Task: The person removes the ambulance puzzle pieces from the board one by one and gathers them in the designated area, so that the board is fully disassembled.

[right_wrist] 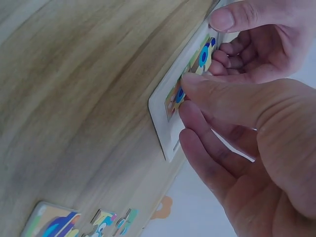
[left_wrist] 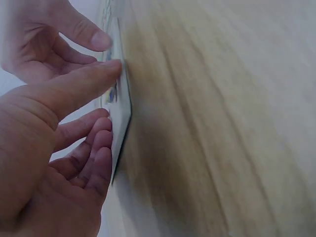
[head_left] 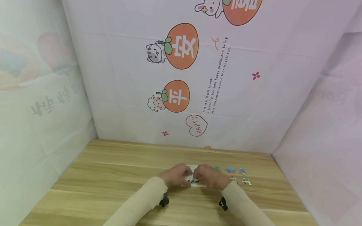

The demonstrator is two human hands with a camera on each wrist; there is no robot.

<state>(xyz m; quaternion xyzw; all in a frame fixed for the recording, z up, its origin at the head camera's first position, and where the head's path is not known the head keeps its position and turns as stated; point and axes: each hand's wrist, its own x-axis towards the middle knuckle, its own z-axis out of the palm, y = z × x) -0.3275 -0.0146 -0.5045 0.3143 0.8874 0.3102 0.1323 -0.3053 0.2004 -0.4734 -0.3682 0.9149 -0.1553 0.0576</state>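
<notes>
A puzzle board with a white frame (right_wrist: 160, 106) lies flat on the table, some colourful pieces (right_wrist: 203, 55) set inside it. My right hand (head_left: 211, 176) is over the board's right part, thumb and index finger pinching a small puzzle piece (right_wrist: 179, 95) at its surface; the fingertips hide much of it. On the board's left side rests my left hand (head_left: 176, 175). Its thumb (left_wrist: 91, 81) lies along the near frame edge, and its loosely bent fingers (left_wrist: 101, 143) touch the board from the other side.
Loose puzzle pieces lie to the right of the board, among them a blue one (head_left: 230, 169) and a white one (head_left: 246, 181). The wooden table (head_left: 122, 167) meets a printed white backdrop (head_left: 125, 91) behind, with white side walls left and right.
</notes>
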